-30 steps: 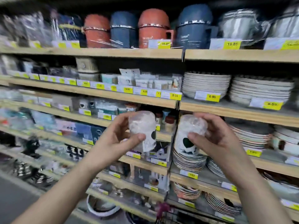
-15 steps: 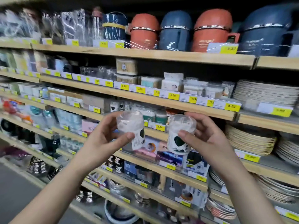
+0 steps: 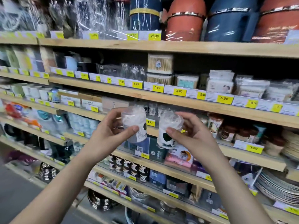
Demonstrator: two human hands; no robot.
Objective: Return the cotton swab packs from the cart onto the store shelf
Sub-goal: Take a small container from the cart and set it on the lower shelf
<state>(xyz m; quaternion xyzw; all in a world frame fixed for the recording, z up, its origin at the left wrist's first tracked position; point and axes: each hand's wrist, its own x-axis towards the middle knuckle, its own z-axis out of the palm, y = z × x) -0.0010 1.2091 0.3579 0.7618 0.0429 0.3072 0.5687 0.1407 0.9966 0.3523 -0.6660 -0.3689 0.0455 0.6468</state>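
Observation:
I hold two round clear cotton swab packs in front of the wooden store shelf. My left hand grips the left swab pack, thumb across its white label. My right hand grips the right swab pack, which has a dark heart on its label. Both packs hang level with the shelf row that holds similar small white pots just behind them. The cart is out of view.
Boxes of swabs and bagged pads sit on the shelf above. Orange and blue jugs fill the top shelf. Plates are stacked at the lower right. Grey floor lies at the lower left.
The view has swung left and closer along the shelves; the plates slid off to the right. Both hands keep their packs, held a little nearer the shelf.

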